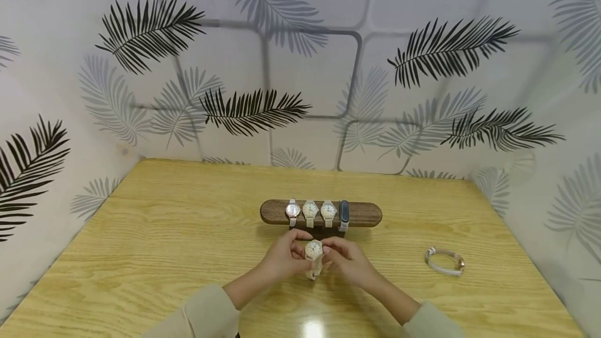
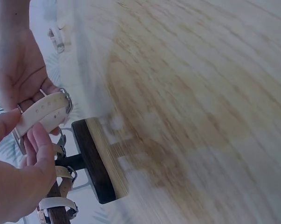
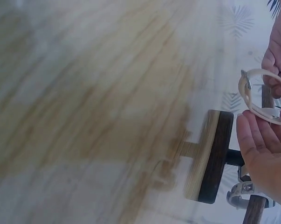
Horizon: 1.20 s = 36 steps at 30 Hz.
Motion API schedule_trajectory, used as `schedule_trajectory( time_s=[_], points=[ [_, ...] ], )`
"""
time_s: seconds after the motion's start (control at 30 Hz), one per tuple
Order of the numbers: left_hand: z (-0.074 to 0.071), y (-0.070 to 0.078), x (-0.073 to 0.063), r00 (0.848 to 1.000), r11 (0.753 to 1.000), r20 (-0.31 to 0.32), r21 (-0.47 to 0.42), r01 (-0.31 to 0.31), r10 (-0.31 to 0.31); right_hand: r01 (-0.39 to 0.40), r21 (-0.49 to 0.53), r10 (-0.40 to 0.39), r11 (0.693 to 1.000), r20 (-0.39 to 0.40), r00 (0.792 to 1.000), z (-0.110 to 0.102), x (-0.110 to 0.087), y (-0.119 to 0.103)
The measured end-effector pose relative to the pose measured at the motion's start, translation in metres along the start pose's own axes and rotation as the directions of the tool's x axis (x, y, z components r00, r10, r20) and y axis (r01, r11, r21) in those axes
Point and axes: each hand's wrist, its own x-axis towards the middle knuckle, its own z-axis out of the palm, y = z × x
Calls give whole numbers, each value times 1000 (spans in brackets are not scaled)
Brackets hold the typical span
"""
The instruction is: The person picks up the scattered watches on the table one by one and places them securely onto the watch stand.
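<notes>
A wristwatch (image 1: 313, 249) with a round pale dial and a cream strap is between both hands, just in front of a dark wooden watch stand (image 1: 366, 214). From the left side, my left hand (image 1: 284, 260) pinches it near the case. My right hand (image 1: 349, 261) holds it from the right, fingertips at the case and strap. In the left wrist view the strap (image 2: 49, 105) makes a closed loop, its holes and metal buckle showing. My right thumb is hidden in the right wrist view, where the fingers (image 3: 254, 135) lie along the strap.
Three light-strapped watches, among them one with a rose-gold case (image 1: 292, 209), sit side by side on the stand's bar. A dark-faced fitness band (image 1: 345, 212) is right of them. Another looped watch (image 1: 445, 262) lies on the wooden table (image 1: 164, 233) at the right. Leaf-patterned walls enclose the table.
</notes>
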Motion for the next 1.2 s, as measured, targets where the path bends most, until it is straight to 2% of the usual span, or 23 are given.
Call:
schedule_trajectory(
  time_s=[0.07, 0.23, 0.43, 0.7, 0.83, 0.97, 1.1, 1.2],
  points=[
    [1, 0, 0, 998, 998, -25, 37, -53, 54, 4, 15, -4, 1000, -1, 1000, 1, -1, 0],
    [5, 1, -1, 990, 989, -50, 73, -127, 131, 61, 16, -61, 998, 18, 998, 5, -2, 7],
    [7, 2, -1, 986, 984, -15, 76, -162, 164, 91, 42, -92, 995, 38, 995, 6, -3, 9],
    [6, -2, -1, 981, 983, 68, 25, -182, 180, 110, -33, -109, 993, 26, 994, 3, -6, 8],
    [3, -5, -2, 981, 983, 94, 58, -175, 169, 93, -129, -96, 987, -15, 995, 0, -10, 7],
    [-6, -12, 0, 989, 984, 93, 125, -126, 115, 41, -225, -61, 974, -84, 995, -7, -14, 5],
    [-18, -21, 2, 996, 977, 39, 198, -83, 77, -38, -231, 1, 972, -157, 988, -17, -18, 5],
    [-25, -24, 2, 998, 972, -15, 229, -58, 64, -61, -199, 22, 978, -193, 981, -24, -20, 7]
  ],
)
